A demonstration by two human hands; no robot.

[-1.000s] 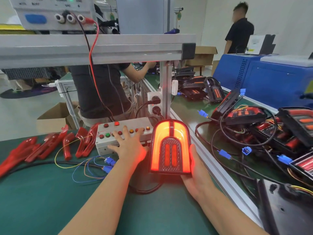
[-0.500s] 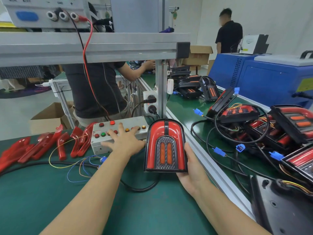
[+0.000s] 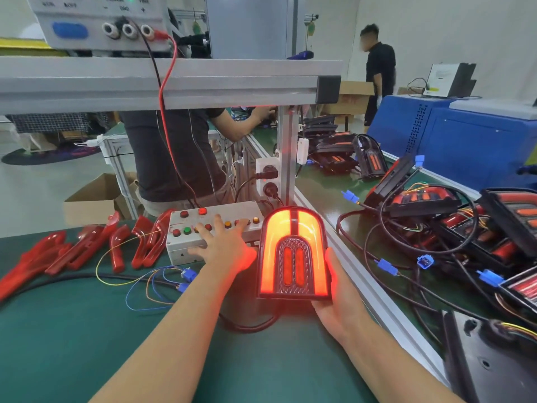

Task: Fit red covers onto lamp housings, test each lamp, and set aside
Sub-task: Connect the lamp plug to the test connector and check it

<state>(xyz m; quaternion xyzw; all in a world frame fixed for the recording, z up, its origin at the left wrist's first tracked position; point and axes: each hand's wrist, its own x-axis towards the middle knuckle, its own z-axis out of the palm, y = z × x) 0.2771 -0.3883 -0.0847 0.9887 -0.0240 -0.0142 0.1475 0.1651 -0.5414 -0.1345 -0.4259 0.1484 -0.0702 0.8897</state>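
Lamp (image 3: 293,254) glowing bright orange-red stands propped upright on the green counter (image 3: 58,344), held from its right side and bottom edge by the right hand (image 3: 338,303). That hand's grip wraps the lamp's lower right corner, thumb up along the side, fingers hidden behind the housing. The lit part is an arch-shaped band with a dark centre strip at the top; inside it sits a textured grey arch with 2 upright orange slots. A black cable (image 3: 250,325) loops out from under the lamp across the counter.

The left hand (image 3: 223,245) lies spread and flat over the grey button box (image 3: 209,228) just left of the lamp, fingers straight and resting on the row of buttons, holding nothing. Which button is pressed I cannot tell. The box carries red, green and yellow round buttons.

Left of the box, a row of loose red covers (image 3: 87,251) lies on the counter, and thin yellow and blue wires (image 3: 145,283) with blue connectors curl in front of it.

To the right, past an aluminium rail (image 3: 363,280), a heap of other lamps (image 3: 430,199) and black cables with blue plugs lies on a second surface. Above, a power supply (image 3: 101,21) on a shelf feeds red and black leads down.

A person (image 3: 174,152) in a dark shirt stands behind the counter, another further back.
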